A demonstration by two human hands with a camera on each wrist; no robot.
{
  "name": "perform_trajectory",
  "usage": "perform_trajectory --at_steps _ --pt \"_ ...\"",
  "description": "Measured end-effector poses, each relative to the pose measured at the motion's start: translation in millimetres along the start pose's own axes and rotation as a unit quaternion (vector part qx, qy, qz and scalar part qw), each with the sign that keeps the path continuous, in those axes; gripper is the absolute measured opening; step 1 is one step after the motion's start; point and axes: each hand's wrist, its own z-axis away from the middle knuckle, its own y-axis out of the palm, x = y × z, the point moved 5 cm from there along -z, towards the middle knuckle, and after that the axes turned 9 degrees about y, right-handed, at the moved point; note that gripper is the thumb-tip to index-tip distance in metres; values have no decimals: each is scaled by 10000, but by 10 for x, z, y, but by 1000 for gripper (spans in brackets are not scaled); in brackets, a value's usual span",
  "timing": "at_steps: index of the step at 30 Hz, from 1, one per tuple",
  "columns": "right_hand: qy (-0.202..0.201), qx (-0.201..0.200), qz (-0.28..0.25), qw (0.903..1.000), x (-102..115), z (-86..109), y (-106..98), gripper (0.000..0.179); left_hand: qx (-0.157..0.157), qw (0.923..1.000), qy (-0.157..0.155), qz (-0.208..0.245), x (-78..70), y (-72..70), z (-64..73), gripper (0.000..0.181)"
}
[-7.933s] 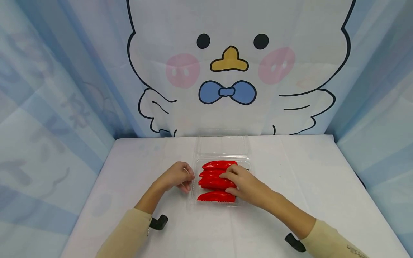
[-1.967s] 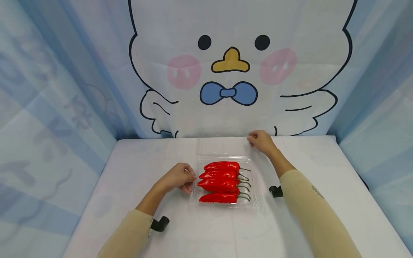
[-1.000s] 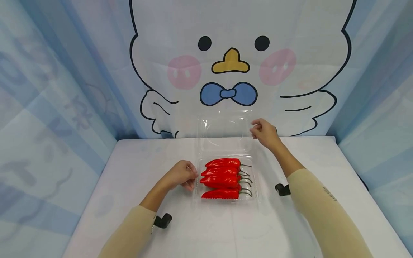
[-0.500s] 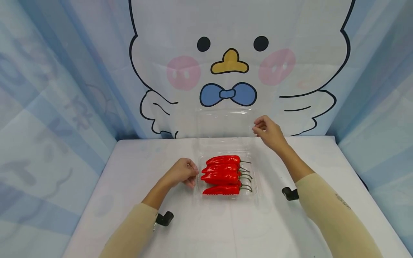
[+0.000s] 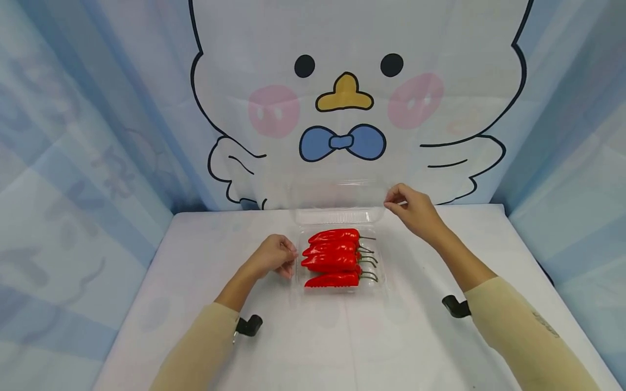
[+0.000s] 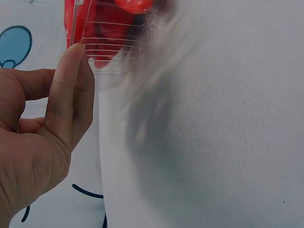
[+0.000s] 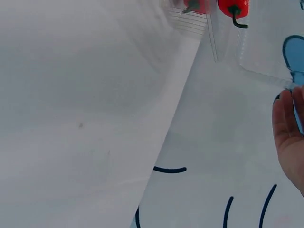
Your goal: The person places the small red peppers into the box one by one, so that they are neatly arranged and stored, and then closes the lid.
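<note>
Several glossy red chili peppers (image 5: 332,260) with green stems lie side by side in a clear plastic clamshell box (image 5: 381,282). Its hinged lid (image 5: 337,194) stands raised at the back, tilted over the box. My left hand (image 5: 275,255) pinches the box's left rim; the left wrist view shows the fingertips on the ribbed wall's edge, a pepper just beyond. My right hand (image 5: 415,209) pinches the lid's right edge near its outer corner. In the right wrist view only part of that right hand (image 7: 289,133) shows, at the lid's corner.
A white cloth covers the table (image 5: 220,228), whose far edge lies just behind the box. A curtain (image 5: 235,65) with a cartoon bird hangs behind, and blue curtains flank both sides. Black camera mounts (image 5: 249,326) sit at both wrists.
My right hand left the peppers, went to the lid's far edge, lifted it up from the table, and now tilts it forward over the box. My left hand stays at the left rim.
</note>
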Motion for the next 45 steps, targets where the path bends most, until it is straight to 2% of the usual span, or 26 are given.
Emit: perform_trajectory --at_steps 7,11,17,23,32,38,45 --pt "-259 96 -35 9996 1 153 46 10 -103 9999 -56 25 26 -55 -14 13" --pt "-360 70 77 9993 -29 272 35 12 -41 10000 -10 53 21 -37 -53 14" --pt "-573 309 328 9973 -62 438 58 18 -13 10000 -17 84 -12 -10 -90 13" --pt "-749 384 453 9954 -105 531 118 24 -27 9999 65 97 -27 -14 -93 12" --pt "-876 481 660 9928 -171 625 228 28 -183 9998 -12 -29 11 -49 -136 11" --pt "-812 521 721 9927 -177 629 258 25 -259 9995 -137 -116 2 -52 -90 19" --pt "-783 486 772 9927 -191 625 266 28 -146 9998 -147 -14 -29 -74 21 33"
